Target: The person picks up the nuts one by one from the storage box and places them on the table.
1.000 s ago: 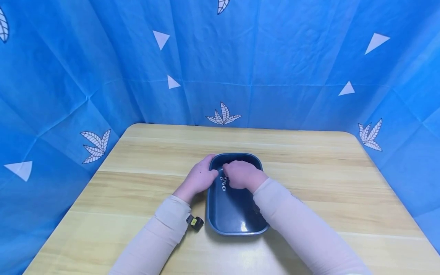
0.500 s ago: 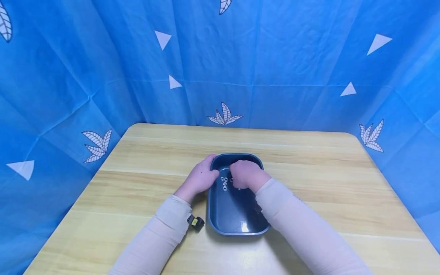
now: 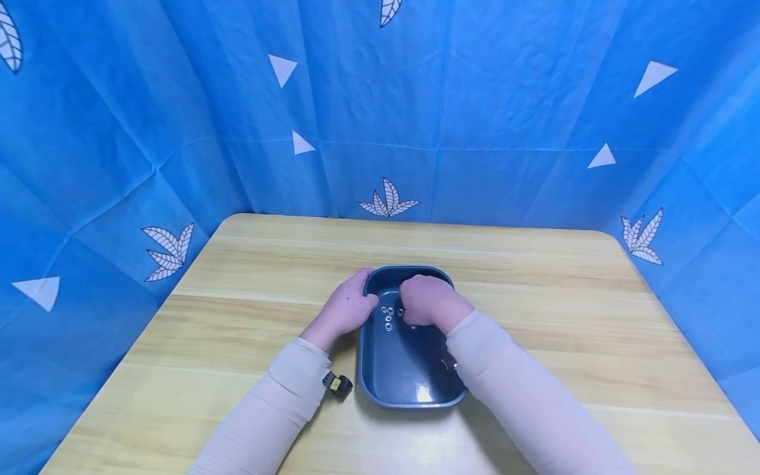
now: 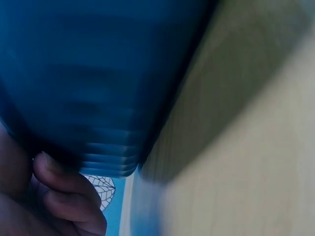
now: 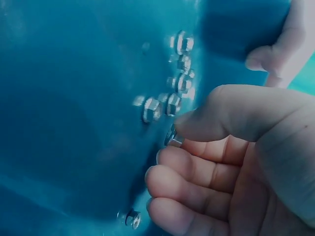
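Note:
A dark blue rectangular tray point(image 3: 394, 369) with raised walls stands on the table. My left hand point(image 3: 346, 307) grips its left rim near the far corner, thumb over the edge; in the left wrist view curled fingers point(image 4: 69, 194) show by the tray's outer wall. Inside the tray is my right hand point(image 3: 430, 302), and the right wrist view has it pinching a small silver flange nut point(image 5: 173, 137) between thumb and index finger. Several similar nuts point(image 5: 151, 109) lie in a loose group beside the fingertips. One separate nut point(image 5: 133, 219) lies below the curled fingers.
The light wood table point(image 3: 534, 277) surrounds the tray. A black wrist device point(image 3: 340, 385) hangs at the left cuff. Blue patterned cloth point(image 3: 380, 99) rises behind and at both sides.
My right hand has shifted a little to the right within the tray, and more nuts now show left of and below it. The left hand keeps its hold on the rim.

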A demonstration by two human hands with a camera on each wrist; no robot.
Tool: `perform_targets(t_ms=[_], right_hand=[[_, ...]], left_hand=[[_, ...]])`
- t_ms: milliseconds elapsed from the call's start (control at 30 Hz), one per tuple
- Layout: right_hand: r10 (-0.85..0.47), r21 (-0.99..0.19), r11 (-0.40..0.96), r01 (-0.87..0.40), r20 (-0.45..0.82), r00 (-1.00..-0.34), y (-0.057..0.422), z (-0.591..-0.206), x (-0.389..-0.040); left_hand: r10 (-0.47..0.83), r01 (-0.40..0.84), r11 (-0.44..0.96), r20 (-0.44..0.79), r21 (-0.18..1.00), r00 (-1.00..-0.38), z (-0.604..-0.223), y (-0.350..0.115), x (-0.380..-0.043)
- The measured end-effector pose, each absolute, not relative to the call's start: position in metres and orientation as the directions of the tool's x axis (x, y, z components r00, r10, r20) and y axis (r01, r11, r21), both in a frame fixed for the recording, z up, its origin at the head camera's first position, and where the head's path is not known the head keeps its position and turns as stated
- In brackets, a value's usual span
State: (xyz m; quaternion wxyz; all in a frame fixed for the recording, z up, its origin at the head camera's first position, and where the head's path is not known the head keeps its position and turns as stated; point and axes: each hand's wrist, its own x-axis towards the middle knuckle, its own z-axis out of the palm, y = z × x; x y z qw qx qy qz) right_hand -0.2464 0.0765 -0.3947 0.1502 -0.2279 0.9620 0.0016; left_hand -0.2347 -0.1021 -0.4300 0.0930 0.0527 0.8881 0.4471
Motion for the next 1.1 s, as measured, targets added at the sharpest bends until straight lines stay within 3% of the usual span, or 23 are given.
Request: perform_targets(t_ms=[200,533,1100], right_hand=[[-0.472,-0.109,0.881,-0.46,-0.254,-0.844,0.084,-0.39,-0.247],[-0.508,-0.284,0.842,-0.459,-0.131,-0.851,0.1,-0.374,-0.235],[-0.488,-0.421,0.786,-0.452,0.025,-0.872,0.129,-0.34,-0.217]], left_hand=[[0.179,0.019,0.593,-0.109,0.805,-0.978,-0.43,-0.102,-0.236],[0.181,0.008,0.587,-0.121,0.809,-0.976,-0.43,-0.103,-0.233],[0.197,0.045,0.566,-0.082,0.823,-0.977,-0.432,-0.103,-0.236]])
